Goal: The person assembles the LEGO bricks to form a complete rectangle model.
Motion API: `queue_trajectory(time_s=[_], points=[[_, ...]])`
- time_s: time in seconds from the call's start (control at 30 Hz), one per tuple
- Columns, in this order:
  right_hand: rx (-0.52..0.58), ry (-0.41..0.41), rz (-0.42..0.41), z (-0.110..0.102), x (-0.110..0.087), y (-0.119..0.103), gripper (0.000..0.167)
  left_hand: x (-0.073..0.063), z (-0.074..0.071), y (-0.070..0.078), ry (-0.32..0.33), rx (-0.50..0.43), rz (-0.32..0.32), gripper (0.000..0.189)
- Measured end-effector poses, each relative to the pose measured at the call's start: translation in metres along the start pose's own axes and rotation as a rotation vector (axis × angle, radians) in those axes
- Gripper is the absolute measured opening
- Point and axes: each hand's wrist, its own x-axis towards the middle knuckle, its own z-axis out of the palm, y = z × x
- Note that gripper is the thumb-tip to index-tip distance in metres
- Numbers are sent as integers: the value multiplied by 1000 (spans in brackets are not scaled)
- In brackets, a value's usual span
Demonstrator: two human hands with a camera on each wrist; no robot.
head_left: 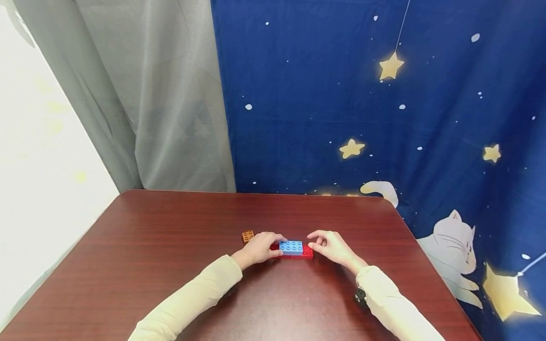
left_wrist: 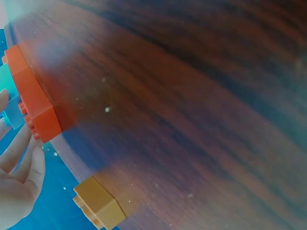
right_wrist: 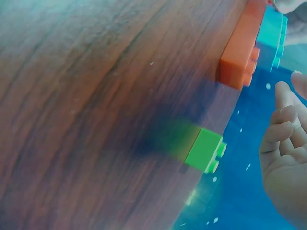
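Note:
A light blue toy building brick with round studs sits on top of a longer red brick layer. The red sticks out beyond the blue at both ends. My left hand pinches the blue brick at its left end, thumb at the front and fingers behind. Just off the right end hovers my right hand, its fingers loosely bent and nothing between them. The right wrist view shows the blue brick and red layer beside the right hand, with a gap between.
An orange brick stands behind my left hand. A green brick is on the table near my right hand, hidden in the head view. The brown wooden table ends at a blue star-patterned curtain and a grey curtain.

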Motion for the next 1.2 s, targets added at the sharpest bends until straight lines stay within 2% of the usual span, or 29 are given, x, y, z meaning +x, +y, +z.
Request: queue_trajectory(time_s=[0.17, 0.4, 0.63, 0.97, 1.2], points=[[-11, 62, 24, -7, -4, 8, 23, -1, 2, -2, 18, -15, 11, 35], [3, 150, 77, -16, -7, 20, 19, -1, 4, -4, 37, -76, -8, 35], [4, 199, 108, -23, -10, 30, 21, 0, 5, -6, 54, -119, -22, 33], [-6, 150, 197, -24, -12, 43, 32, 0, 4, -5, 47, -148, -35, 33], [-28, 109, 196, -23, -10, 53, 43, 1, 4, -6, 34, -179, -53, 33]])
